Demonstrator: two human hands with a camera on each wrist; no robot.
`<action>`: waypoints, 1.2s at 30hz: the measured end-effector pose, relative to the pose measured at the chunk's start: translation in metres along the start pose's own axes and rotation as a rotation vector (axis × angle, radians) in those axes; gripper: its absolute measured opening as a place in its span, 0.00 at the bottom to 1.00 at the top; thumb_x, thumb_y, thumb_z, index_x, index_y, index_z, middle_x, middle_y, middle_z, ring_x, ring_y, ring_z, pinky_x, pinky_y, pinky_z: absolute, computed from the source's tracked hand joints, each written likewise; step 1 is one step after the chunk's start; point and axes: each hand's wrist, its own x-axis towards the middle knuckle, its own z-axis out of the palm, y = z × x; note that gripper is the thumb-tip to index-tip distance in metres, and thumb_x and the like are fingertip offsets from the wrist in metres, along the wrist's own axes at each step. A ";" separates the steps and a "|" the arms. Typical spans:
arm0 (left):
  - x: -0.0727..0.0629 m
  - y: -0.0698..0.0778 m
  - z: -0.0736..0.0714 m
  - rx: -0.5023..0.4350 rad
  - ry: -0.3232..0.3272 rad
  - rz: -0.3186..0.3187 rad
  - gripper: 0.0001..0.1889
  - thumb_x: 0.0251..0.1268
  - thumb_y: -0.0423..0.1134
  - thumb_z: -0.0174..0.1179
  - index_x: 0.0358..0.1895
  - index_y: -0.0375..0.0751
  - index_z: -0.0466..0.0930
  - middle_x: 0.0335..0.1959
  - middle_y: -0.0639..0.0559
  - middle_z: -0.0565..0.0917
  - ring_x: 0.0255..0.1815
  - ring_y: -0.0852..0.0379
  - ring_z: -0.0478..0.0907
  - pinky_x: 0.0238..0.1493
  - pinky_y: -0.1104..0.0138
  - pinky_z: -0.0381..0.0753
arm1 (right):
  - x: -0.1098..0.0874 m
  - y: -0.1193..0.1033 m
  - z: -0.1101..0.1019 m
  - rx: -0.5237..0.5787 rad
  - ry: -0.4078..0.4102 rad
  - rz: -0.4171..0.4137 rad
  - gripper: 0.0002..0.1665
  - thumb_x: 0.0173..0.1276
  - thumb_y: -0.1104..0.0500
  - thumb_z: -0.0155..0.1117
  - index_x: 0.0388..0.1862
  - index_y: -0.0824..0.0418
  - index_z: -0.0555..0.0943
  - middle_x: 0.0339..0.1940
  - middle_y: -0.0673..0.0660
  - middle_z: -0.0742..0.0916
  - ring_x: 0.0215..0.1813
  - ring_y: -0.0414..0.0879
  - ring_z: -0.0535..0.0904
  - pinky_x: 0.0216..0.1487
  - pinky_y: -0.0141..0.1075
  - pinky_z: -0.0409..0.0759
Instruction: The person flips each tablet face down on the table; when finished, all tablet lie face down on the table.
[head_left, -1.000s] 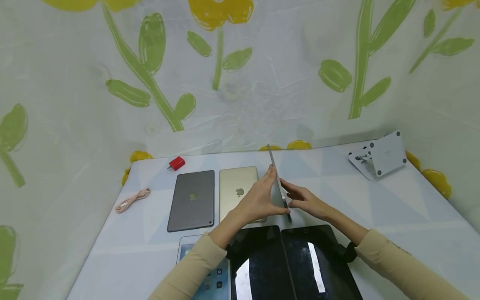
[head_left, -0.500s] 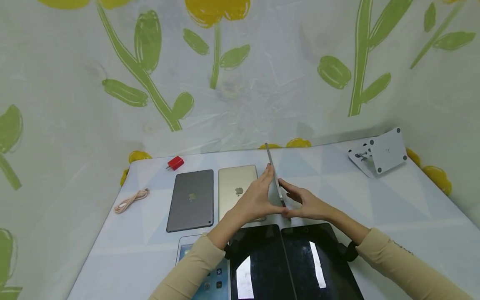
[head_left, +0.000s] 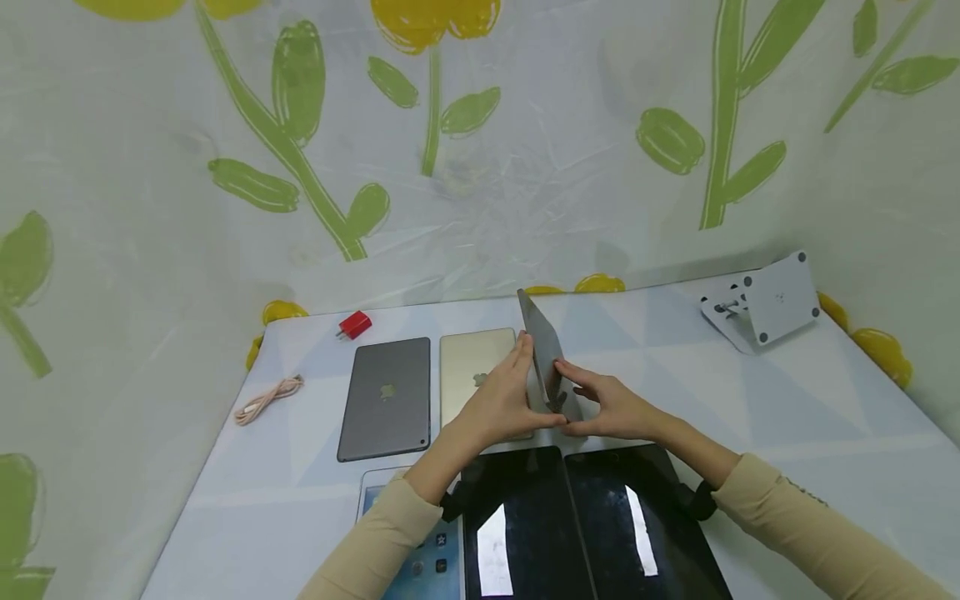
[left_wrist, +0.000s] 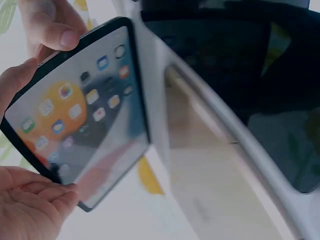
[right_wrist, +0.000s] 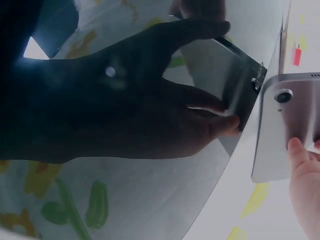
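Both hands hold a thin tablet (head_left: 543, 333) on edge above the table, tilted and seen obliquely from the head. My left hand (head_left: 491, 404) grips it from the left, thumb at the near end and fingers along its edge. From the right, my right hand (head_left: 618, 407) holds the near end with thumb and fingers. The left wrist view shows its lit screen (left_wrist: 95, 115) with app icons. In the right wrist view its grey back with a camera lens (right_wrist: 283, 96) appears, and fingers lie against it.
Two black-screened tablets (head_left: 517, 492) lie side by side under the forearms, beside a white tablet (head_left: 420, 575) with a lit screen. Behind are a dark grey tablet (head_left: 384, 408) and a gold tablet (head_left: 472, 354). A red charger plug (head_left: 355, 324), coiled cable (head_left: 266, 400) and white stand (head_left: 783, 300) stand farther out.
The held tablet has turned from nearly edge-on to showing its broad grey back. The right thumb has come left to the tablet's near end, close to the left thumb.
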 end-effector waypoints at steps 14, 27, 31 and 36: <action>-0.001 -0.005 0.002 -0.024 0.017 -0.065 0.60 0.48 0.51 0.74 0.74 0.25 0.42 0.76 0.33 0.50 0.75 0.39 0.56 0.69 0.53 0.66 | 0.000 -0.006 0.003 -0.251 0.003 0.049 0.51 0.61 0.51 0.70 0.73 0.74 0.55 0.75 0.72 0.58 0.73 0.67 0.60 0.64 0.57 0.69; 0.007 0.002 0.019 -0.081 -0.017 -0.164 0.60 0.49 0.48 0.74 0.73 0.22 0.39 0.69 0.31 0.66 0.65 0.39 0.71 0.61 0.55 0.76 | -0.016 -0.015 0.001 -0.354 -0.057 0.107 0.46 0.71 0.49 0.58 0.73 0.78 0.51 0.75 0.77 0.53 0.66 0.68 0.69 0.61 0.54 0.73; 0.008 0.001 0.028 -0.092 -0.045 -0.203 0.61 0.48 0.49 0.74 0.73 0.21 0.40 0.67 0.29 0.67 0.63 0.39 0.73 0.59 0.56 0.77 | -0.021 -0.012 0.004 -0.432 -0.054 0.119 0.44 0.71 0.53 0.59 0.72 0.78 0.52 0.75 0.77 0.53 0.73 0.70 0.57 0.66 0.58 0.67; 0.012 0.000 0.041 -0.063 -0.083 -0.263 0.62 0.46 0.51 0.75 0.72 0.18 0.42 0.63 0.26 0.71 0.60 0.38 0.76 0.58 0.56 0.78 | -0.027 -0.008 0.005 -0.554 -0.064 0.112 0.42 0.70 0.55 0.60 0.71 0.79 0.55 0.73 0.78 0.56 0.74 0.71 0.55 0.66 0.58 0.66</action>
